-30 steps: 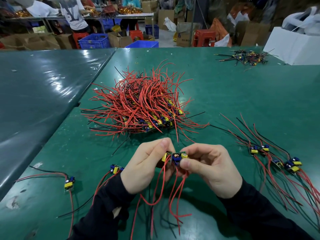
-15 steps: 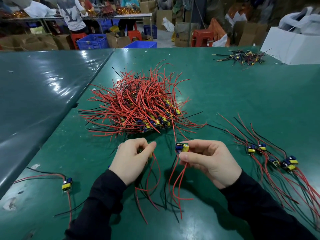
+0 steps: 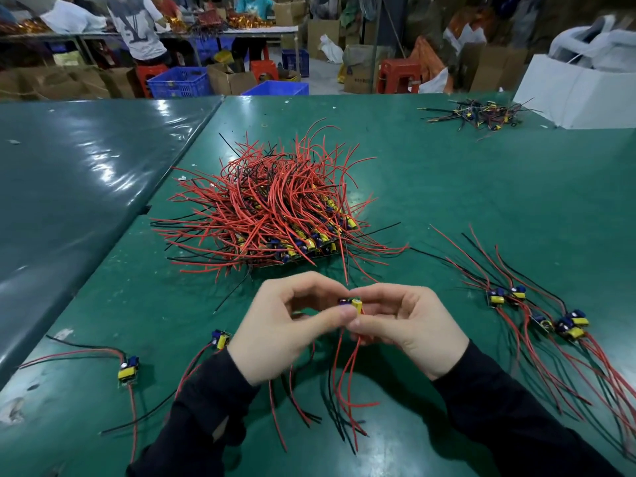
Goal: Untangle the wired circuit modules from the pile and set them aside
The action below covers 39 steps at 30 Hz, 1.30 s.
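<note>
Head view: I am watching both hands meeting low over the desk (image 3: 481, 187), left hand (image 3: 285, 325) and right hand (image 3: 409, 325) each pinching the module (image 3: 354, 304) between thumb and fingers, leads hanging toward me. Pile (image 3: 272, 215) lying just beyond; set-aside group (image 3: 537, 315) nearer the right hand.

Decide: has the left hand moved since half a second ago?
Yes. The left hand has moved right, away from the lone module, meeting the right hand.
</note>
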Motion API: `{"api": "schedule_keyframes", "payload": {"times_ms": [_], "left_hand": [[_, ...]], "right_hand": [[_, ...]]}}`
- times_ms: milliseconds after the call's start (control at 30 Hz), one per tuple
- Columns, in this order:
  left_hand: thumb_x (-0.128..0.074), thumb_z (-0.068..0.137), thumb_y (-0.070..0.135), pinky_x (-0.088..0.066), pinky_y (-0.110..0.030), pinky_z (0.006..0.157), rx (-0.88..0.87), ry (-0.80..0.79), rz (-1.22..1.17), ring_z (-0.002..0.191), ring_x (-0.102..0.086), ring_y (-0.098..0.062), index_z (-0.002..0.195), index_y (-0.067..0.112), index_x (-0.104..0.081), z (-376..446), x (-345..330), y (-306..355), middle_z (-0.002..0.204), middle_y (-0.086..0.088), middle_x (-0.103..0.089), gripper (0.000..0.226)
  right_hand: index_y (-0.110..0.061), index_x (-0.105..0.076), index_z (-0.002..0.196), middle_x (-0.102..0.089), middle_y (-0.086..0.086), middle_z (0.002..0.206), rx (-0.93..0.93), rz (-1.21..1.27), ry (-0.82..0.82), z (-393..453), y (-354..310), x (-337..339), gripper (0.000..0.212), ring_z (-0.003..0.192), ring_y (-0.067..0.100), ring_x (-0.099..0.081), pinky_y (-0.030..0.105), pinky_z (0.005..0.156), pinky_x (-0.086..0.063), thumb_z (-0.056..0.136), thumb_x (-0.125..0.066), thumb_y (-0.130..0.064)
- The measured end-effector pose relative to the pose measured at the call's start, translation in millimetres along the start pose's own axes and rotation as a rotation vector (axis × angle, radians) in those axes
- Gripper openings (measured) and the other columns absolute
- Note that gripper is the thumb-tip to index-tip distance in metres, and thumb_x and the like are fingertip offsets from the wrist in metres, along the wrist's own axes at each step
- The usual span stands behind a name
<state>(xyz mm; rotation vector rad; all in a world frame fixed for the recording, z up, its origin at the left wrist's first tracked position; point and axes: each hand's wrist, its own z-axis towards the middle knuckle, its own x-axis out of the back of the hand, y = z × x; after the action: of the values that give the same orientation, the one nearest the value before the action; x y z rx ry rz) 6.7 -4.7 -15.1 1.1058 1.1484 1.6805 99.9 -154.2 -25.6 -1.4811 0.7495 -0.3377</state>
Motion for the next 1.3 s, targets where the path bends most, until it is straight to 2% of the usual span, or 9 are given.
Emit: {"api": "schedule_keyframes", "payload": {"times_ms": [233, 367, 467, 600, 767, 933, 1067, 1233, 1300], "left_hand": [[-0.071, 0.073, 0.006, -0.054, -0.022, 0.069, 0.1, 0.069, -0.156, 0.072, -0.068, -0.013, 0.086, 0.002, -0.072, 3, -2, -8, 0.08, -0.01, -0.073, 0.013], [-0.072, 0.068, 0.003, -0.053, -0.019, 0.061, 0.108, 0.162, -0.238, 0.063, -0.069, -0.016, 0.082, 0.0, -0.07, 3, 0, -6, 0.072, -0.01, -0.072, 0.015], [-0.073, 0.069, -0.01, -0.053, -0.019, 0.064, 0.134, 0.151, -0.226, 0.064, -0.068, -0.016, 0.08, 0.007, -0.072, 2, 1, -6, 0.073, -0.007, -0.072, 0.02], [-0.076, 0.068, -0.008, -0.05, -0.02, 0.067, 0.091, 0.11, -0.075, 0.064, -0.058, -0.011, 0.083, 0.019, -0.077, 1, 4, -3, 0.074, -0.004, -0.066, 0.032], [-0.079, 0.066, -0.007, -0.042, -0.015, 0.061, 0.049, 0.036, 0.125, 0.059, -0.055, -0.001, 0.08, 0.014, -0.075, 1, -1, 2, 0.063, 0.007, -0.063, 0.026], [-0.077, 0.061, -0.004, -0.051, -0.02, 0.053, 0.281, 0.015, -0.241, 0.053, -0.064, -0.016, 0.067, 0.014, -0.075, -1, -3, 4, 0.062, -0.003, -0.068, 0.019], [-0.073, 0.054, 0.003, -0.053, -0.019, 0.053, 0.423, 0.041, -0.464, 0.059, -0.07, -0.021, 0.07, 0.008, -0.076, 1, -3, 2, 0.069, -0.009, -0.071, 0.017], [-0.069, 0.06, 0.005, -0.053, -0.018, 0.056, 0.468, 0.016, -0.536, 0.062, -0.071, -0.02, 0.078, 0.005, -0.077, 0, -1, 2, 0.076, -0.011, -0.073, 0.02], [-0.07, 0.061, 0.0, -0.053, -0.018, 0.056, 0.464, -0.01, -0.518, 0.062, -0.07, -0.019, 0.08, 0.004, -0.077, -1, -1, 2, 0.078, -0.012, -0.073, 0.021]], "right_hand": [[-0.009, -0.061, 0.098, -0.067, 0.01, 0.067, -0.031, -0.048, 0.05, 1, -1, 1, 0.059, 0.057, 0.019, -0.066, 0.025, 0.055, -0.054, 0.042, -0.082, -0.013], [-0.007, -0.066, 0.075, -0.066, 0.01, 0.059, -0.158, -0.101, 0.019, -1, -5, 0, 0.029, 0.045, 0.016, -0.06, 0.019, 0.043, -0.046, 0.056, -0.075, -0.026], [-0.01, -0.071, 0.059, -0.064, 0.007, 0.055, -0.241, -0.113, -0.06, -3, -8, 0, 0.026, 0.042, 0.013, -0.057, 0.016, 0.04, -0.041, 0.058, -0.071, -0.036], [-0.01, -0.071, 0.055, -0.059, 0.003, 0.048, -0.341, -0.021, -0.041, -2, -12, 4, 0.024, 0.035, 0.009, -0.052, 0.015, 0.034, -0.037, 0.057, -0.07, -0.034], [-0.011, -0.076, 0.063, -0.06, -0.001, 0.049, -0.406, 0.155, -0.05, 0, -16, 7, 0.025, 0.036, 0.006, -0.055, 0.014, 0.035, -0.041, 0.06, -0.065, -0.033], [-0.013, -0.077, 0.073, -0.066, 0.001, 0.06, -0.311, 0.209, -0.048, 2, -14, 8, 0.021, 0.046, 0.008, -0.059, 0.015, 0.042, -0.047, 0.068, -0.061, -0.024], [-0.015, -0.075, 0.066, -0.064, 0.005, 0.06, -0.206, 0.143, 0.042, 3, -11, 6, 0.011, 0.044, 0.009, -0.055, 0.016, 0.041, -0.044, 0.057, -0.069, -0.017], [-0.013, -0.076, 0.086, -0.066, 0.006, 0.074, -0.084, 0.02, 0.025, 1, -4, 1, 0.034, 0.052, 0.01, -0.055, 0.018, 0.048, -0.045, 0.053, -0.075, -0.022], [-0.017, -0.077, 0.086, -0.065, 0.0, 0.07, 0.006, -0.067, 0.046, 0, -2, 0, 0.033, 0.052, 0.008, -0.053, 0.018, 0.049, -0.044, 0.056, -0.077, -0.029]]}}
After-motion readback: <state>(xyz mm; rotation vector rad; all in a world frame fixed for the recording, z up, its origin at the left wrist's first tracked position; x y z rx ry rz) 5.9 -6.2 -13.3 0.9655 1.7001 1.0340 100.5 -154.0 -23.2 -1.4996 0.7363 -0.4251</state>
